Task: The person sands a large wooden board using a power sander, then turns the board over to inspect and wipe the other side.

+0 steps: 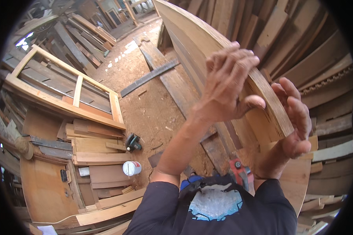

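Note:
A long wooden panel (208,51), like a door on edge, stretches away from me, its thick pale edge (266,94) facing up. Over that edge lies my left hand (227,84), fingers extended, thumb held apart. At the panel's near corner is my right hand (298,117), its palm against or close to the end. Its fingers are spread and slightly bent, not wrapped round the wood; firm contact cannot be made out. Below the panel's near end, close to my body, sits a red and grey power tool (239,172), partly hidden by my shirt.
Left stands a pale wooden frame (78,92). A dark green power tool (133,142) and a white bucket (131,168) rest near stacked boards (100,150). Planks (180,92) and a dark bar (149,78) lie on the dusty floor. Leaning timber (294,35) lines the right.

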`<state>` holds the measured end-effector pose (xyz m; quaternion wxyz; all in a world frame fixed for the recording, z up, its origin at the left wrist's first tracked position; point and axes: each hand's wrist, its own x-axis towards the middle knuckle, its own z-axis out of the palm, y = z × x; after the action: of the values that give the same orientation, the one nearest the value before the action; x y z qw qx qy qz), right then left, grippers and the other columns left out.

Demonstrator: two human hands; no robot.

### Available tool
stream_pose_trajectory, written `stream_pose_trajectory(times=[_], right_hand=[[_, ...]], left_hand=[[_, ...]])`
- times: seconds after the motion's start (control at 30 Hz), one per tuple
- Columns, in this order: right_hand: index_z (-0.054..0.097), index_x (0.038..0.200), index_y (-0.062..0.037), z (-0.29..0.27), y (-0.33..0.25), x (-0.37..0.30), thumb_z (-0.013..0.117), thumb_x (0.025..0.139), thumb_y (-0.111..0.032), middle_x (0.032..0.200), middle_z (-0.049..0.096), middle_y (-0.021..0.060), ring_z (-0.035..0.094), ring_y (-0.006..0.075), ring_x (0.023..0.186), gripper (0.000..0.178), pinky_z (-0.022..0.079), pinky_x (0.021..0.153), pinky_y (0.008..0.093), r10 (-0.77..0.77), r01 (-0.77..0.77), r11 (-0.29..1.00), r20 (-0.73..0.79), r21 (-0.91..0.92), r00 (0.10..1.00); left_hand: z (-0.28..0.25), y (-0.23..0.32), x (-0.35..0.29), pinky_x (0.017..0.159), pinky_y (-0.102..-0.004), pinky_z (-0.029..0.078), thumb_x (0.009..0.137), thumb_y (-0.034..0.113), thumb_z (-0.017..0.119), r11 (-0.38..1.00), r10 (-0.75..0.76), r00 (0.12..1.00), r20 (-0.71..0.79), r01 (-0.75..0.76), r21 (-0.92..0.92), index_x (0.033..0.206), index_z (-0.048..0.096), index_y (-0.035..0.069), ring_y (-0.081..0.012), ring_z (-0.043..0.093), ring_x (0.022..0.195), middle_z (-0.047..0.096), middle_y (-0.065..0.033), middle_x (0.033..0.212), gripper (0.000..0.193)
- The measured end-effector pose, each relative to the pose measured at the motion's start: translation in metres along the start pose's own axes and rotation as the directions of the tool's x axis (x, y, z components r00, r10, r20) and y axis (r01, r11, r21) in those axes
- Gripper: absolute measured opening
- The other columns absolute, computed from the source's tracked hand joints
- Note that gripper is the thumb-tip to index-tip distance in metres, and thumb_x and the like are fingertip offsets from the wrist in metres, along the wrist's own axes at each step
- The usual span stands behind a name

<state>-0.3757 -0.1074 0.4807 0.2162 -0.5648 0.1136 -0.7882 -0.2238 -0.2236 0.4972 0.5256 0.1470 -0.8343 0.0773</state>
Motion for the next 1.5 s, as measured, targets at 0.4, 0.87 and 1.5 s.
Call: stream_pose_trajectory(times=[0.4, 0.87, 1.5], right_hand=[[0.075, 0.065, -0.0103, 0.022, -0.003, 0.032, 0.053, 0.1, -0.06, 0.078, 0.078, 0.0033, 0.068, 0.0305, 0.104, 0.065, 0.027, 0.12, 0.0573, 0.042, 0.016, 0.993, 0.476, -0.118, 0.879], [0.071, 0.063, -0.0087, 0.011, 0.007, 0.02, 0.056, 0.101, -0.047, 0.074, 0.073, 0.001, 0.063, 0.0286, 0.1, 0.056, 0.017, 0.122, 0.0638, -0.104, 0.068, 0.993, 0.464, 0.094, 0.88], [0.074, 0.064, -0.0143, -0.029, 0.017, 0.035, 0.059, 0.1, -0.04, 0.085, 0.076, -0.0008, 0.059, 0.0273, 0.108, 0.048, 0.016, 0.123, 0.0626, -0.16, -0.017, 0.946, 0.514, 0.322, 0.843]], left_hand=[[-0.012, -0.121, 0.059, 0.071, -0.0349, 0.049, 0.101, 0.037, 0.046, 0.978, -0.028, 0.997, -0.068, 0.013, -0.21, 0.091, 0.065, 0.009, -0.0137, 0.062, 0.068, 0.07, -0.0075, 0.075, 0.035], [-0.023, -0.108, 0.061, 0.052, -0.0354, 0.04, 0.093, 0.029, 0.046, 0.888, -0.292, 0.952, 0.087, 0.304, -0.346, 0.076, 0.058, 0.003, -0.0148, 0.048, 0.052, 0.049, -0.0085, 0.055, 0.033], [-0.036, -0.098, 0.057, 0.051, -0.0337, 0.044, 0.096, 0.028, 0.045, 0.951, -0.266, 0.964, -0.001, 0.262, -0.163, 0.082, 0.064, 0.002, -0.0174, 0.057, 0.05, 0.056, -0.0083, 0.054, 0.035]])
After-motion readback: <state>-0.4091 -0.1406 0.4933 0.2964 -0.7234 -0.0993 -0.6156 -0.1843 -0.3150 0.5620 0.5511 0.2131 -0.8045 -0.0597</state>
